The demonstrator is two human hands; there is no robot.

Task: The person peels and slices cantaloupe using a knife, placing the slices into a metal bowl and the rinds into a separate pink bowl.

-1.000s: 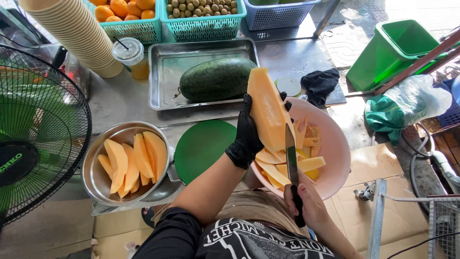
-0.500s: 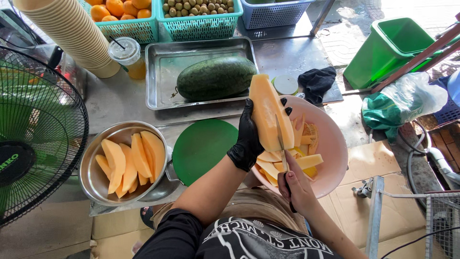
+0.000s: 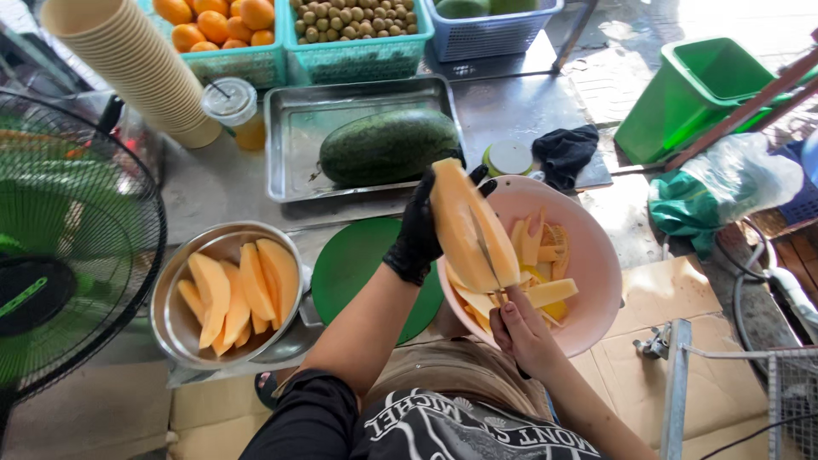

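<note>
**Knife now working up the melon wedge over the pink bowl**

At the far left a green fan is standing beside the steel bowl, which is holding peeled orange melon slices. Beside it the round green cutting board is lying bare. The gloved left hand is gripping the tall melon wedge from behind, fingers wrapped tight around it, holding it upright over the pink bowl. A second ago the knife was hanging low, blade clear of the fruit; now the bare right hand is closing firmly on the knife and pushing its blade up along the wedge's face. I judge that the paring of this wedge is under way, with rind strips gathering in the pink bowl below.
</note>
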